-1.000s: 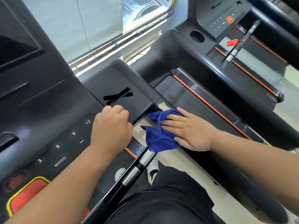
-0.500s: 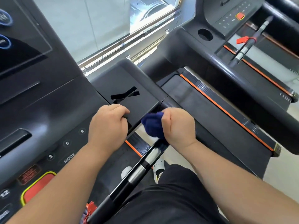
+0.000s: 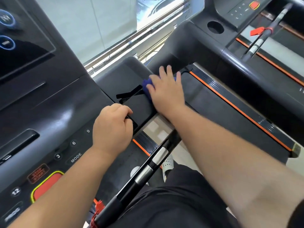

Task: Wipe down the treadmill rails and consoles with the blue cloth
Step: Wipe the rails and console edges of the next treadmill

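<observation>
Pressing the blue cloth (image 3: 146,84) flat under your right hand (image 3: 166,96), fingers (image 3: 169,70) spread (soft, bunches easily); left hand (image 3: 113,127) grips the console (image 3: 115,79).

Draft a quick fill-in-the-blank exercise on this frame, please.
The right hand presses the ____ cloth onto the console tray.
The left hand grips that tray's near edge, beside the key numbered ____.
The red stop button has a ____ border.
Missing words: blue; 9; yellow.

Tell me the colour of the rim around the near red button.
Yellow, around the red button, head view.
</observation>
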